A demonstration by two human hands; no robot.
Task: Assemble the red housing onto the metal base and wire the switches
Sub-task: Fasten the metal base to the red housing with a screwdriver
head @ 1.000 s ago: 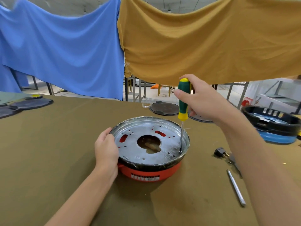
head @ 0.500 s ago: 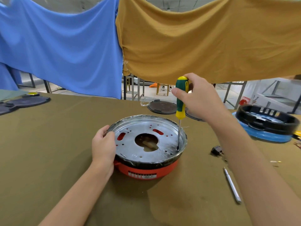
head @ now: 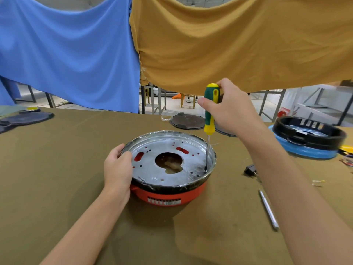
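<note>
Brown cloth covers the big table [head: 57, 169]. In the middle sits the red housing [head: 168, 196], with the round metal base [head: 152, 169] on top of it. The left hand [head: 117, 169] curls over the base's left rim and holds it steady. The right hand [head: 229, 109] wraps around the green and yellow screwdriver [head: 210, 111], which stands almost upright with its tip on a small hole near the right edge. This looks like the screwing step. Next, the tool likely needs turning while staying straight.
</note>
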